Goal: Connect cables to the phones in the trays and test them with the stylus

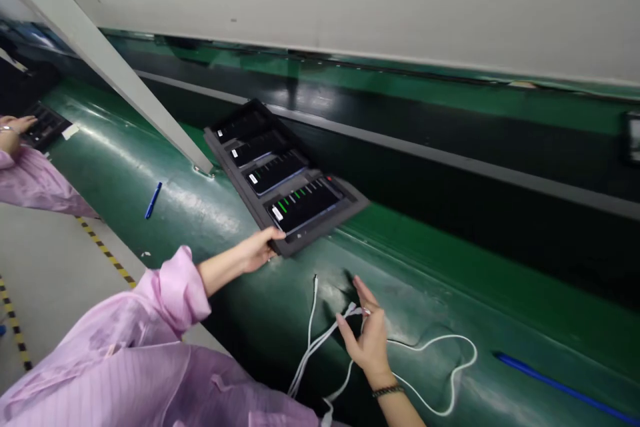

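My left hand (pixel 259 250) grips the near corner of a dark grey tray (pixel 300 241), its fingers wrapped under the edge. Several phones lie in the tray's slots; the nearest phone (pixel 307 205) has a black screen with green and white marks and a small white label. The tray is tilted across the bench's far side. Lower right, my right hand (pixel 371 340) has thumb and forefinger spread apart. White cables (pixel 320 339) run to it, their plug ends between thumb and fingers; whether they rest in the palm is hidden.
A dark conveyor belt (pixel 450 180) runs behind the green bench (pixel 200 227). A slanted grey post (pixel 125 80) meets the bench left of the tray. A blue pen (pixel 153 200) and a blue strip (pixel 560 383) lie on the bench. A co-worker's hand (pixel 17 125) is at far left.
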Demonstrator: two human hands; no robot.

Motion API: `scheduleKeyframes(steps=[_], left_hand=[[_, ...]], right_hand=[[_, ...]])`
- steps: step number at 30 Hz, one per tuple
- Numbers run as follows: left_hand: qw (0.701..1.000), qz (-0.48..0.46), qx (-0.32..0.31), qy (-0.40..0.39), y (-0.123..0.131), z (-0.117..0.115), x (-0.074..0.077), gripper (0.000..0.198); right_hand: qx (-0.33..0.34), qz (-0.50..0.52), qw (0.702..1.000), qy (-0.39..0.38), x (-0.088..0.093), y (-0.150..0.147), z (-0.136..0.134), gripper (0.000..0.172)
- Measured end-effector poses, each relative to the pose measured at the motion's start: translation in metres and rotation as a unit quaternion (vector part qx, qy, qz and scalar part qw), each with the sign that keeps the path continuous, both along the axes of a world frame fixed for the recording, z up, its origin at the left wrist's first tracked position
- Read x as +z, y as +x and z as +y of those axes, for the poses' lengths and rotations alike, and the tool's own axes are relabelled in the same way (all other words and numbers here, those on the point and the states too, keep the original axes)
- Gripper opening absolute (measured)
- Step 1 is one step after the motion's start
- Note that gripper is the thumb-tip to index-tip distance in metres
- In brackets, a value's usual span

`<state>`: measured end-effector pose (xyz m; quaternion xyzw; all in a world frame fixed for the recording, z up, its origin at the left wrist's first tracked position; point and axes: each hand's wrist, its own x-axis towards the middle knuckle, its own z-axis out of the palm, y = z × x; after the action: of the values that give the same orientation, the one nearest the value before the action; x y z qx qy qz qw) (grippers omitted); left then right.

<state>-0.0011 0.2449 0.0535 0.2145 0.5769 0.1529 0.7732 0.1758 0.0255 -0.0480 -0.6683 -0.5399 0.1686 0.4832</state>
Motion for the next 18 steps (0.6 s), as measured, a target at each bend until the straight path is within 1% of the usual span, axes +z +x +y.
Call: scheduleKeyframes(steps=[2, 4, 6, 7, 9, 11, 13, 15, 16, 18], left_hand=[[1.000, -0.015, -0.004, 0.022, -0.008, -0.037, -0.008, 0.032], [0.998, -0.038, -0.013, 0.052, -0.019, -0.066, -0.019, 0.051], [0.995, -0.041, 0.008, 0.093, -0.029, -0.079, -0.031, 0.066], [0.992, -0.032, 0.032, 0.117, -0.034, -0.078, -0.035, 0.070], [0.982, -0.001, 0.092, 0.165, -0.041, -0.063, -0.041, 0.070], [0.975, 0.008, 0.120, 0.186, -0.042, -0.033, -0.041, 0.059], [0.975, 0.018, 0.121, 0.187, -0.039, -0.001, -0.039, 0.050], [0.976, 0.041, 0.108, 0.183, -0.034, 0.023, -0.035, 0.046], [0.977, 0.048, 0.101, 0.181, -0.031, 0.030, -0.034, 0.043], [0.975, 0.051, 0.105, 0.190, -0.026, 0.035, -0.030, 0.039]], right_hand=[[-0.024, 0.091, 0.995, 0.021, -0.002, 0.001, -0.001, 0.021], [-0.052, 0.184, 0.981, 0.039, 0.000, 0.003, -0.002, 0.017], [-0.070, 0.269, 0.960, 0.044, 0.003, 0.005, -0.004, 0.015], [-0.073, 0.307, 0.948, 0.043, 0.005, 0.006, -0.005, 0.015], [-0.068, 0.371, 0.925, 0.050, 0.006, 0.008, -0.005, 0.015], [-0.061, 0.418, 0.904, 0.063, 0.006, 0.009, -0.003, 0.016], [-0.060, 0.460, 0.883, 0.073, 0.004, 0.008, 0.002, 0.021], [-0.058, 0.507, 0.857, 0.075, 0.004, 0.006, 0.005, 0.026], [-0.049, 0.528, 0.845, 0.074, 0.005, 0.006, 0.006, 0.029], [-0.021, 0.550, 0.831, 0.081, 0.007, 0.008, 0.006, 0.034]])
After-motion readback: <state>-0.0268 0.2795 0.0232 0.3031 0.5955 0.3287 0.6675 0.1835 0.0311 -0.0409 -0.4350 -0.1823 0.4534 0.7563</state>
